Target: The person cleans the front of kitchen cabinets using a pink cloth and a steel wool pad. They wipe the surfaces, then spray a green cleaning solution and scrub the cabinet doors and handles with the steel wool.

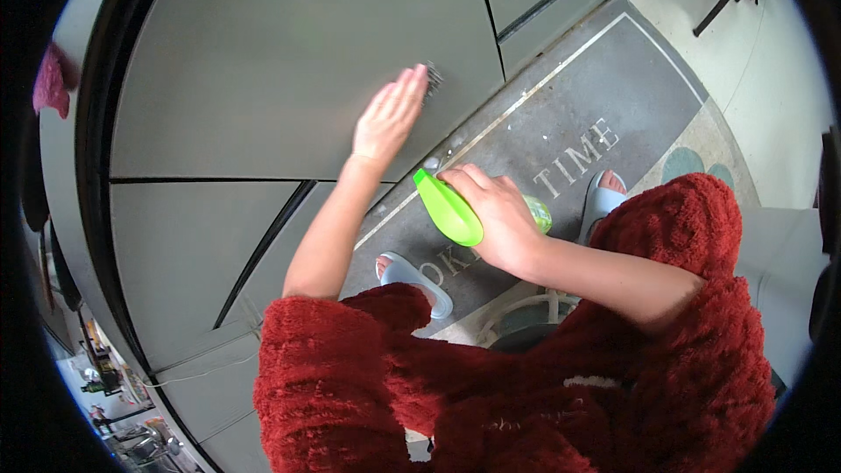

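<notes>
My left hand (389, 119) lies nearly flat against a grey cabinet door (289, 66), fingers together and pointing away from me. From under its fingers shows a bit of steel wool (433, 79), pressed to the door; the palm hides the rest. In my right hand (502, 213) is a spray bottle, gripped around the neck. Its bright green spray head (450, 209) points toward the cabinet. Part of the translucent green bottle body (538, 213) shows behind the fingers, and the trigger is hidden.
A grey mat (565, 118) with lettering runs along the cabinet base, with white foam spots (431, 163) near its edge. My feet, in light blue slippers (417, 282), rest on it. A pink cloth (51, 82) hangs at the countertop edge. Dark furniture legs (723, 0) stand far right.
</notes>
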The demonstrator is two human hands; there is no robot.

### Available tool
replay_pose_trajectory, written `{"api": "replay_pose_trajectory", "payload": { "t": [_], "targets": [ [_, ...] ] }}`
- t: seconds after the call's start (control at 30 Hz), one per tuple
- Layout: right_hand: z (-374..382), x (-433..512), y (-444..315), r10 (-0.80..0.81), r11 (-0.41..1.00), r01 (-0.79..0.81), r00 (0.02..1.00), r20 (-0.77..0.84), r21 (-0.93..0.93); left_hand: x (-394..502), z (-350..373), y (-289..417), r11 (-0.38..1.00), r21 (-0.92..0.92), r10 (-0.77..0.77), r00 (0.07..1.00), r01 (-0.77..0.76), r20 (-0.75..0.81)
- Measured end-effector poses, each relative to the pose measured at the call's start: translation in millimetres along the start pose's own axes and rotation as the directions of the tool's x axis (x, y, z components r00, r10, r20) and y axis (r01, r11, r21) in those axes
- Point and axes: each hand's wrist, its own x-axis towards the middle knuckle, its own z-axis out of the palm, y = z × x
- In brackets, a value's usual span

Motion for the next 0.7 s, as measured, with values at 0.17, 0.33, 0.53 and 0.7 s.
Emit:
{"api": "replay_pose_trajectory", "payload": {
  "t": [0.17, 0.33, 0.53, 0.7],
  "targets": [
    [-8.1, -9.1, 11.4, 0.05, 0.998, -0.051, 0.998, 0.029, 0.045, 14.0, -73.3, -141.6, 0.815, 0.026, -0.544, 0.78, 0.579, -0.309],
    [-14.2, -9.6, 11.8, 0.11, 0.993, -0.111, 0.993, 0.029, 0.048, 26.2, -89.9, -172.6, 0.86, 0.004, -0.456, 0.772, 0.51, -0.444],
    [-10.2, -5.9, 4.7, 0.032, 0.999, -0.031, 0.999, -0.013, 0.031, 28.7, -4.1, -3.5, 0.997, 0.016, -0.078, 0.997, 0.078, -0.014],
    [-18.6, -5.2, 5.7, 0.055, 0.996, -0.055, 0.998, 0.004, 0.063, 35.1, -7.2, 11.5, 0.995, 0.072, -0.061, 0.991, 0.07, -0.118]
  ]
}}
